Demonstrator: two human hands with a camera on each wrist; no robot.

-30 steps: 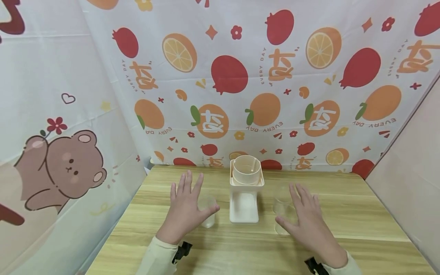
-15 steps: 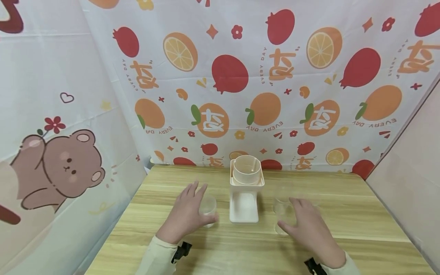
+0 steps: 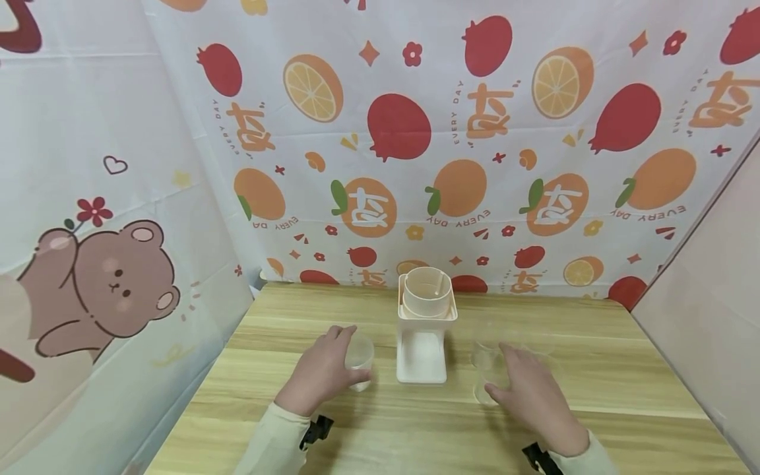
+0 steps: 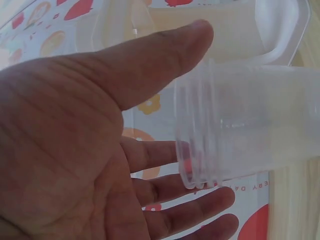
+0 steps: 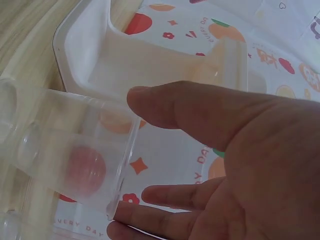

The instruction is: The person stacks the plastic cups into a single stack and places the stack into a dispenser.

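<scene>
A frosted translucent plastic cup [image 3: 362, 356] stands upright on the table, left of centre. My left hand [image 3: 320, 371] is around its upper part; in the left wrist view the thumb and straight fingers lie either side of the cup's ridged rim [image 4: 197, 125]. My right hand [image 3: 531, 392] hovers at a clear plastic container [image 3: 485, 390], much of it hidden behind the hand. In the right wrist view, the thumb and extended fingers stand beside the rim of the clear container [image 5: 75, 140]. Between both hands stands a cream-white plastic stand [image 3: 421, 359] with a round cup-like hopper [image 3: 426, 297] on top.
More clear plastic [image 3: 483, 349] shows behind the right hand, its outline faint. The wood-grain table [image 3: 415, 429] ends at a fruit-print cloth [image 3: 398, 125] at the back. A bear-print cloth [image 3: 125, 284] hangs at the left, a pale wall [image 3: 712, 277] at the right.
Both hands have come down from spread, raised fingers to around the tops of the cup and the clear container. The cup, container and stand have stayed in place.
</scene>
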